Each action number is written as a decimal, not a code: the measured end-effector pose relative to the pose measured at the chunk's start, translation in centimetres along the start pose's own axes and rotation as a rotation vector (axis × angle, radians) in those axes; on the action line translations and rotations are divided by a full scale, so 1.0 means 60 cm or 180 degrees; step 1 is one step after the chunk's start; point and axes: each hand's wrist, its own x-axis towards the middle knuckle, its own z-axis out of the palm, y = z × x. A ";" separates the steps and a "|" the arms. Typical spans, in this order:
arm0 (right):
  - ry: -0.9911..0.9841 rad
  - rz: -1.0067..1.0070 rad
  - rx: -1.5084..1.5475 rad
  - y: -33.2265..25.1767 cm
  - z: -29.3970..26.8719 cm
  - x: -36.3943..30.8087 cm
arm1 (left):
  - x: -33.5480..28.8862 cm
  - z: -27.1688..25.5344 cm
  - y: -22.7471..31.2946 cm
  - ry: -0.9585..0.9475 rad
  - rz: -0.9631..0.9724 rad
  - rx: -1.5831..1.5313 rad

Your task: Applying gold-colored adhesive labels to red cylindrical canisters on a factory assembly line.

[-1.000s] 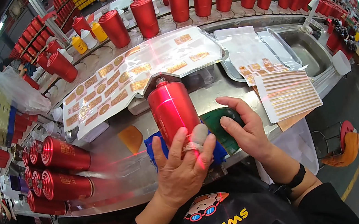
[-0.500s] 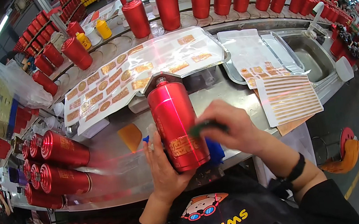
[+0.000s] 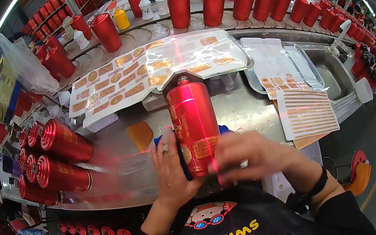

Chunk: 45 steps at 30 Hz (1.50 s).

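A glossy red metal bottle (image 3: 193, 116) with a small metal neck and gold decals lies in front of me, its neck away from me. My left hand (image 3: 171, 171) cradles its near left side, fingers along the wall and palm by the base. A light covering shows on one fingertip. My right hand (image 3: 254, 154) is at the bottle's near right side, smeared by motion. Its fingers are not clear, nor is anything in them. Blue material (image 3: 185, 154) shows beneath the bottle. A red laser line runs along the bottle, over a gold decal (image 3: 204, 147) near the base.
A decal sheet (image 3: 142, 73) spreads beyond the bottle; a striped gold sheet (image 3: 306, 112) lies right, before a sink (image 3: 328, 65). Several red bottles (image 3: 62, 141) are stacked at left. More bottles (image 3: 180, 9) stand on the far conveyor. An amber scraper-like piece (image 3: 140, 135) lies left.
The bottle has turned about its length, bringing other decals into view on its left side. My right hand has moved down toward the base; the dark green tool seen in it earlier no longer shows.
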 end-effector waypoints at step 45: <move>0.0210 -0.0231 -0.0997 -0.017 0.014 -0.007 | 0.021 -0.031 0.018 -0.0044 0.0157 0.0336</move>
